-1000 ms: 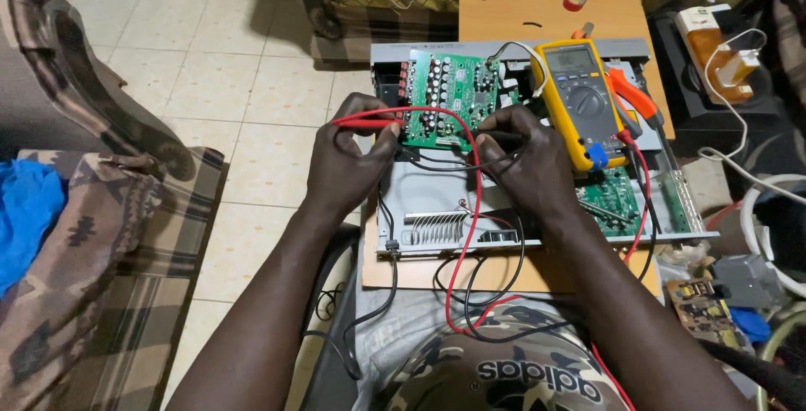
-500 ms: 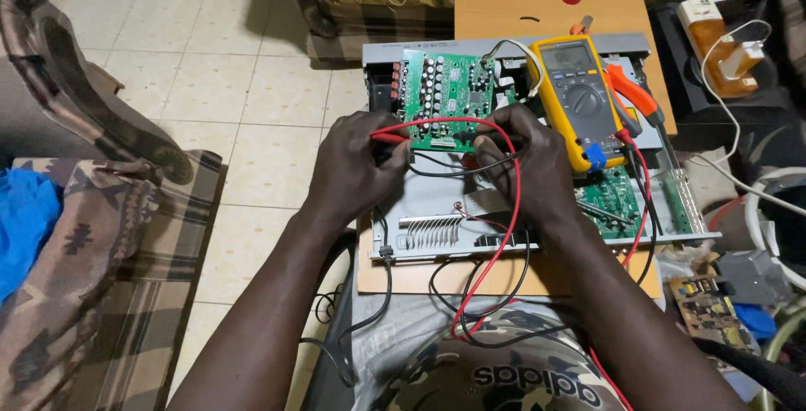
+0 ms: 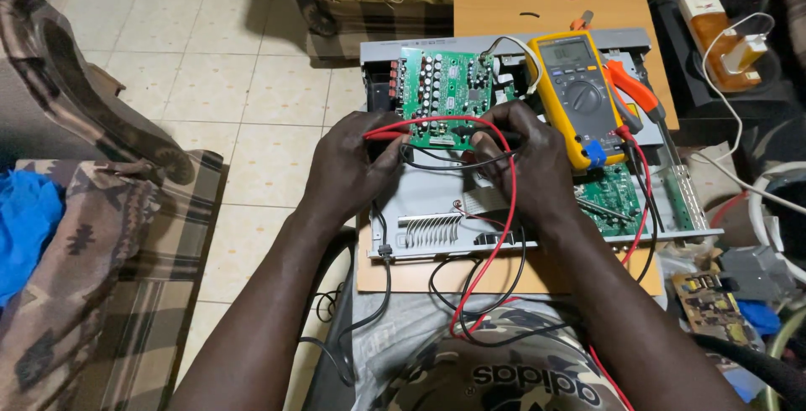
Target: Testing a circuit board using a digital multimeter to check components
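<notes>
Item: probing step. I had my left hand (image 3: 348,167) pinching the red probe (image 3: 388,133), right hand (image 3: 525,159) gripping the black probe (image 3: 470,137), at the green circuit board (image 3: 445,83); next I judged steady tip contact while reading the yellow multimeter (image 3: 579,96).

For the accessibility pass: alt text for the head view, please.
Seen from above, a person's left hand holds a red test probe and the right hand a black one at the edge of a green circuit board in an opened grey metal chassis. A yellow multimeter lies beside it, its red and black leads looping toward the lap.
</notes>
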